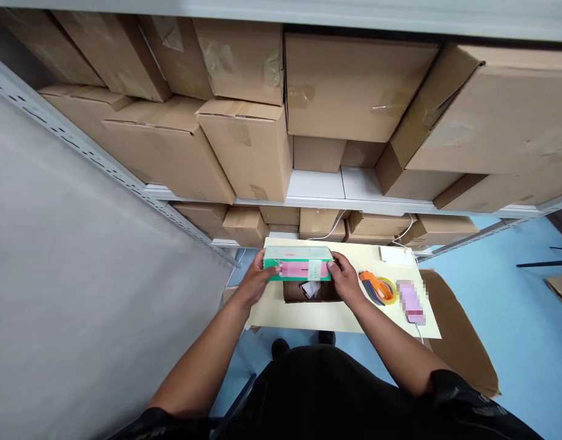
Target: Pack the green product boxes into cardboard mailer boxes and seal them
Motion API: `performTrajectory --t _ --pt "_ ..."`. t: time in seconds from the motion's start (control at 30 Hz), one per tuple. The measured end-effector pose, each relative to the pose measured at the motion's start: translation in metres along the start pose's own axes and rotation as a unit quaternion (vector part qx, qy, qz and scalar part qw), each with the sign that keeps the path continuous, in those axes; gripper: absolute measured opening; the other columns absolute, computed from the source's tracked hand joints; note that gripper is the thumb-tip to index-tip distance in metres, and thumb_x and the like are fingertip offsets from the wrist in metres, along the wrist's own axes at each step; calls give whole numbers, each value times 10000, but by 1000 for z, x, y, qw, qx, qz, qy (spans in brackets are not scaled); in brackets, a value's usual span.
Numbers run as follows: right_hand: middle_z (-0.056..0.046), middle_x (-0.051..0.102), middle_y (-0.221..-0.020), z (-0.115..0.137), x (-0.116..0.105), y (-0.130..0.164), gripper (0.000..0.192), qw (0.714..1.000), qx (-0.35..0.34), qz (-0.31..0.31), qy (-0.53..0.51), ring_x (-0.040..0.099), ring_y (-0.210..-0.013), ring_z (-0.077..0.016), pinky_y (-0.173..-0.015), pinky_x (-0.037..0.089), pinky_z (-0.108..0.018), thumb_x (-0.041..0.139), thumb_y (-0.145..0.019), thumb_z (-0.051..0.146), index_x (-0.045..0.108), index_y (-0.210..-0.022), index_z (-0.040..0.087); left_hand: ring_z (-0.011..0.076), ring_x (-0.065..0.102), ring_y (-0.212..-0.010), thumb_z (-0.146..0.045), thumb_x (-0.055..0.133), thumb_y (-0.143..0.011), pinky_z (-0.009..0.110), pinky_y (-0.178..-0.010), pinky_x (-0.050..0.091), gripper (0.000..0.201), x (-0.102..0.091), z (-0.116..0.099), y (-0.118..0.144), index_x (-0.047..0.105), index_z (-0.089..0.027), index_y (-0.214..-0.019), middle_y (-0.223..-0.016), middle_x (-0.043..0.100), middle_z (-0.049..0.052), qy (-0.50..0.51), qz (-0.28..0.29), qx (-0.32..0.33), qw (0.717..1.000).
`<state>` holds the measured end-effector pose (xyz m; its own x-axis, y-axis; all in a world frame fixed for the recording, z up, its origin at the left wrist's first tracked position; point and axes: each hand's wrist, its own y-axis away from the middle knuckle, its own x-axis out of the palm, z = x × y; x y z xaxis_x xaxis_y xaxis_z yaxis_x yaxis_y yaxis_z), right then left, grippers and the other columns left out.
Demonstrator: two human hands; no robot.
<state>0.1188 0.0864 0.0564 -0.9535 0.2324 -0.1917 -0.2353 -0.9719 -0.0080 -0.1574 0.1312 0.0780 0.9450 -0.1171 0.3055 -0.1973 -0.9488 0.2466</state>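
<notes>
A green and pink box [299,270] with a pale top hangs level above the table, held at both ends. My left hand [256,280] grips its left end, with the thumb across the front face. At the right end, my right hand [345,280] is closed on the same box. Below and behind it, an open brown cardboard box [292,293] stands on the cream table [272,311], partly hidden by what I hold. Some crumpled white paper [311,288] lies inside that carton. What the green and pink box contains cannot be made out.
On the table's right side lie an orange tape dispenser [375,287] with yellow tape, and a phone [412,302] on a white cable. Shelves [317,183] stacked with cardboard boxes [354,85] rise behind the table. A large cardboard piece [459,336] stands at right; a grey wall [79,263] is at left.
</notes>
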Motion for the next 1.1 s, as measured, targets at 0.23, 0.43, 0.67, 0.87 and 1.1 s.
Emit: performTrajectory --t 0.23,0.43,0.67,0.87,1.1 --pt "-105 761 -1172 -16 -28 23 489 993 78 -59 60 676 -1049 -301 -932 538 -425 611 -898 590 758 -1159 204 284 661 -1119 -461 829 -721 394 -987 535 605 23 27 11 707 -241 -1272 -1193 686 79 -277 6 -2 961" --pt "-74 782 -1080 -23 -33 31 460 985 81 -24 150 696 -917 -278 -813 556 -388 561 -895 510 764 -1194 225 262 692 -967 -368 773 -762 361 -887 546 489 24 29 13 705 -254 -1232 -1094 703 61 -428 31 -9 903" --pt "-53 744 -960 -41 -30 35 413 962 34 37 269 640 -927 -275 -824 517 -382 541 -849 337 765 -1187 255 268 683 -1020 -262 744 -771 341 -832 512 469 28 46 14 590 -220 -1212 -1198 692 101 -499 -13 -24 866" --pt "-93 642 -908 -60 -32 34 334 928 -4 34 372 552 -968 -299 -881 474 -401 585 -864 297 790 -1113 209 296 614 -1113 -247 723 -777 375 -958 494 306 30 69 11 642 -165 -1061 -1137 567 128 -602 -9 -5 799" --pt "-152 612 -982 -59 -20 35 222 869 -2 68 490 536 -981 -330 -842 421 -434 591 -910 311 773 -937 187 345 572 -1142 -288 621 -860 441 -1011 465 271 31 77 10 670 -148 -1087 -1130 556 160 -662 8 -2 749"
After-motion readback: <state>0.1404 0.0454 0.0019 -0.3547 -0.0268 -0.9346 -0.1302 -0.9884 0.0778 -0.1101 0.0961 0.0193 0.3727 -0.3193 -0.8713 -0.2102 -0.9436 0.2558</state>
